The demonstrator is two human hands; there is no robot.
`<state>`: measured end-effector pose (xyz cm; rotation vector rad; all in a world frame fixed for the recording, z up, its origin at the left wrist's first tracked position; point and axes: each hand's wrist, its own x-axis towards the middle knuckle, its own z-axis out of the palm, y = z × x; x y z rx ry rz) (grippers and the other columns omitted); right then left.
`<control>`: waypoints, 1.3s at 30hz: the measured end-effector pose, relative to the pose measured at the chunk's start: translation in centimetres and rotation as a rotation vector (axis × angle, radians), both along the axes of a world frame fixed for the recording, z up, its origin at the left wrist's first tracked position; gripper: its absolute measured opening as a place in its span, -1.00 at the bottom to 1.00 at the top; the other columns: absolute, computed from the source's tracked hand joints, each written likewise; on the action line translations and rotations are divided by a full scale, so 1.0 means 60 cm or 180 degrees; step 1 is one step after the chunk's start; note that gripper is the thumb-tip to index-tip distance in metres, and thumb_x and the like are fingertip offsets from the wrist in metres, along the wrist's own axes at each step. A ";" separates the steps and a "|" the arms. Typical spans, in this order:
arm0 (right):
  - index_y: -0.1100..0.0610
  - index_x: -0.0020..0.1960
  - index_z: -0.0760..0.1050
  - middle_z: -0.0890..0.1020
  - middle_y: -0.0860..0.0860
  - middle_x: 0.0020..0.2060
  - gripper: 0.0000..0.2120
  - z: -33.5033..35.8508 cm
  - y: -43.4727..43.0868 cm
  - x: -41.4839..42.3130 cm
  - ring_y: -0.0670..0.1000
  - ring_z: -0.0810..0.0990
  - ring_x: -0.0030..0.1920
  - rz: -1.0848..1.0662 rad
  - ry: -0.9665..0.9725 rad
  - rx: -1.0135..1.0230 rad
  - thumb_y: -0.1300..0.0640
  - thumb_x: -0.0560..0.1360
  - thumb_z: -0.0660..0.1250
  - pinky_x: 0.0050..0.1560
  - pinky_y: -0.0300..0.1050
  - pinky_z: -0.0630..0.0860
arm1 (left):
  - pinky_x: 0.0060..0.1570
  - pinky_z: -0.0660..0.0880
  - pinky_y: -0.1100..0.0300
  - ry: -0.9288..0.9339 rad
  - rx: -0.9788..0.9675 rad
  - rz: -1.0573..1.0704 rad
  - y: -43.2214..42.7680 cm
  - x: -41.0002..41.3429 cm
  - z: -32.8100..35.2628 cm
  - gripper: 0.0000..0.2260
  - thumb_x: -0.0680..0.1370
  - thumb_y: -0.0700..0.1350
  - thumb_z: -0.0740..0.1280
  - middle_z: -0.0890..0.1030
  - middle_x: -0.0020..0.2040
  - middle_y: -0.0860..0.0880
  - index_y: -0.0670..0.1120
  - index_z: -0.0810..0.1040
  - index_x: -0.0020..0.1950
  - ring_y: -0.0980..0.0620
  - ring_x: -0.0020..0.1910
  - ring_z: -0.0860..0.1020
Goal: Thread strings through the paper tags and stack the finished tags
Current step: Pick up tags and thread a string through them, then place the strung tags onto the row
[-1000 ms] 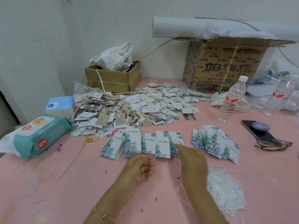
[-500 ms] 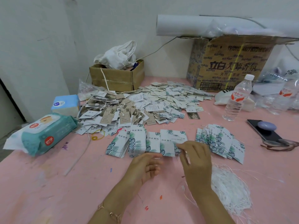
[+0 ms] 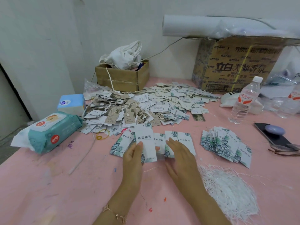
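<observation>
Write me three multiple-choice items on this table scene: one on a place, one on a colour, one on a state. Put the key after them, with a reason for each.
1. On which side of the right hand does the bundle of white strings lie?
A. to its left
B. to its right
C. directly under it

2. What colour is the table top?
A. grey
B. green
C. pink

3. What is the left hand doing?
A. holding a leaf-printed tag
B. curled into an empty fist
C. lying flat with nothing in it

Key:
1 B, the strings spread over the table beyond the right forearm.
2 C, bare pink surface shows all round both hands.
3 A, its thumb lies on the tag's front.
</observation>
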<state>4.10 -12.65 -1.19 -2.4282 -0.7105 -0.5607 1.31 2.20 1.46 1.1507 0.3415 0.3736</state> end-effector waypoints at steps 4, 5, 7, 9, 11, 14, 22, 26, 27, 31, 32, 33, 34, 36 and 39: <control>-0.21 0.52 -0.07 -0.02 -0.36 0.41 -0.39 -0.017 -0.001 0.008 -0.25 -0.31 0.47 0.0241 0.0289 -0.0717 0.10 0.60 0.16 0.46 -0.20 -0.34 | -0.23 0.54 0.27 0.0013 0.0053 0.0079 -0.003 -0.004 0.001 -0.63 0.63 -0.20 0.23 0.71 -0.20 0.05 0.14 0.70 -0.21 0.19 -0.24 0.63; -0.18 0.53 0.00 0.09 -0.35 0.41 -0.42 -0.020 -0.001 0.009 -0.23 -0.29 0.48 0.0216 0.0305 -0.0721 0.09 0.60 0.16 0.48 -0.15 -0.30 | -0.18 0.56 0.22 0.0025 0.0108 0.0016 -0.005 -0.004 -0.001 -0.63 0.63 -0.20 0.22 0.71 -0.16 -0.01 0.16 0.70 -0.19 0.13 -0.20 0.64; -0.12 0.49 0.18 0.34 -0.26 0.39 -0.49 -0.017 0.000 0.011 -0.16 -0.09 0.53 0.0104 0.0239 -0.0665 0.08 0.58 0.22 0.50 -0.09 -0.17 | -0.12 0.54 0.09 0.0132 0.0172 -0.0045 -0.007 -0.004 -0.005 -0.65 0.64 -0.17 0.22 0.71 -0.10 -0.15 0.13 0.70 -0.18 -0.01 -0.14 0.64; -0.06 0.33 0.46 0.57 -0.12 0.24 -0.54 -0.006 0.002 0.008 -0.04 0.27 0.47 -0.0096 -0.0015 -0.0668 0.12 0.45 0.43 0.43 -0.08 0.06 | -0.11 0.53 0.05 0.0190 0.0147 -0.0064 -0.006 -0.001 -0.010 -0.71 0.64 -0.15 0.23 0.71 -0.08 -0.20 0.03 0.68 -0.17 -0.06 -0.13 0.64; 0.02 0.05 0.65 0.70 -0.02 -0.05 -0.57 -0.004 0.003 0.009 0.03 0.52 0.24 -0.0277 -0.0405 -0.0379 0.21 0.21 0.63 0.23 -0.07 0.25 | -0.09 0.53 0.01 0.0171 0.0184 -0.0089 -0.006 0.000 -0.013 -0.72 0.64 -0.14 0.23 0.71 -0.11 -0.16 0.02 0.67 -0.16 -0.06 -0.13 0.65; 0.08 -0.13 0.68 0.69 -0.01 -0.27 -0.68 -0.005 0.003 0.010 -0.01 0.44 0.06 -0.0379 -0.1046 -0.0005 0.28 0.17 0.64 0.07 -0.12 0.30 | -0.19 0.55 0.06 0.0100 0.0281 -0.0130 -0.004 0.001 -0.017 -0.73 0.63 -0.14 0.25 0.72 -0.18 -0.10 0.03 0.67 -0.18 -0.02 -0.19 0.65; 0.13 0.04 0.65 0.65 -0.02 -0.17 -0.59 -0.001 -0.011 0.003 0.00 0.43 -0.10 -0.0573 -0.1105 0.0289 0.44 0.26 0.54 -0.10 -0.10 0.42 | -0.19 0.59 0.04 -0.0137 0.0887 -0.0192 -0.002 0.005 -0.031 -0.89 0.59 -0.17 0.33 0.72 -0.16 -0.02 0.01 0.62 -0.06 -0.03 -0.15 0.68; 0.11 -0.01 0.65 0.62 -0.06 -0.18 -0.75 -0.006 -0.012 0.002 -0.04 0.40 -0.12 -0.0791 -0.0987 0.0722 0.33 0.35 0.51 -0.09 -0.20 0.42 | -0.30 0.59 0.15 -0.0122 0.1145 -0.0363 -0.005 0.004 -0.037 -0.87 0.59 -0.17 0.32 0.73 -0.12 -0.02 0.04 0.60 -0.03 0.04 -0.15 0.69; 0.11 -0.04 0.64 0.60 -0.06 -0.20 -0.76 -0.005 -0.011 0.001 -0.05 0.39 -0.13 -0.0936 -0.0913 0.0922 0.33 0.35 0.51 -0.09 -0.27 0.36 | -0.38 0.53 0.26 -0.0080 0.1202 -0.0393 -0.005 0.004 -0.038 -0.89 0.59 -0.15 0.32 0.73 -0.10 -0.01 0.05 0.60 -0.01 0.09 -0.18 0.67; 0.17 -0.09 0.58 0.47 -0.06 -0.14 -0.82 0.004 -0.013 -0.002 -0.11 0.34 -0.09 -0.1121 -0.1096 0.1379 0.38 0.39 0.46 0.01 -0.48 0.28 | -0.43 0.46 0.31 -0.0046 0.1259 -0.0508 -0.006 0.005 -0.042 -0.88 0.59 -0.16 0.32 0.71 -0.13 0.05 0.05 0.60 0.01 0.17 -0.25 0.62; 0.19 -0.08 0.59 0.45 -0.05 -0.12 -0.89 0.006 -0.014 -0.004 -0.12 0.35 -0.07 -0.0982 -0.1253 0.1363 0.35 0.42 0.41 0.05 -0.49 0.27 | -0.39 0.49 0.28 -0.0049 0.1229 -0.0519 -0.006 0.005 -0.040 -0.85 0.60 -0.19 0.30 0.71 -0.14 0.06 0.03 0.60 0.01 0.16 -0.25 0.62; 0.21 -0.08 0.60 0.44 -0.04 -0.11 -0.92 0.008 -0.013 -0.007 -0.12 0.35 -0.06 -0.0816 -0.1364 0.1303 0.30 0.44 0.35 0.06 -0.47 0.28 | -0.35 0.50 0.23 -0.0034 0.1181 -0.0545 -0.007 0.006 -0.039 -0.84 0.61 -0.22 0.28 0.70 -0.17 0.06 0.01 0.61 0.01 0.14 -0.25 0.61; 0.21 -0.07 0.61 0.44 -0.03 -0.10 -0.89 0.009 -0.010 -0.011 -0.10 0.37 -0.06 -0.0652 -0.1435 0.1210 0.25 0.46 0.32 0.07 -0.44 0.30 | -0.31 0.50 0.23 -0.0003 0.1110 -0.0574 -0.009 0.005 -0.038 -0.81 0.61 -0.24 0.25 0.70 -0.18 0.06 -0.01 0.61 -0.01 0.13 -0.25 0.61; 0.19 -0.07 0.63 0.50 -0.01 -0.11 -0.85 0.007 -0.001 -0.016 -0.04 0.42 -0.06 -0.0371 -0.1482 0.0930 0.20 0.47 0.30 0.03 -0.36 0.35 | -0.28 0.49 0.35 0.0018 0.0820 -0.0612 -0.013 0.003 -0.035 -0.75 0.62 -0.26 0.22 0.71 -0.19 0.12 0.00 0.63 -0.09 0.19 -0.23 0.63; 0.13 -0.05 0.67 0.61 0.02 -0.13 -0.82 0.003 0.007 -0.016 -0.01 0.45 -0.03 -0.0206 -0.1441 0.0515 0.10 0.48 0.31 -0.04 -0.16 0.43 | -0.19 0.52 0.40 0.0193 0.0259 -0.0618 -0.016 0.005 -0.039 -0.76 0.62 -0.21 0.23 0.70 -0.12 0.20 0.09 0.61 -0.08 0.30 -0.12 0.62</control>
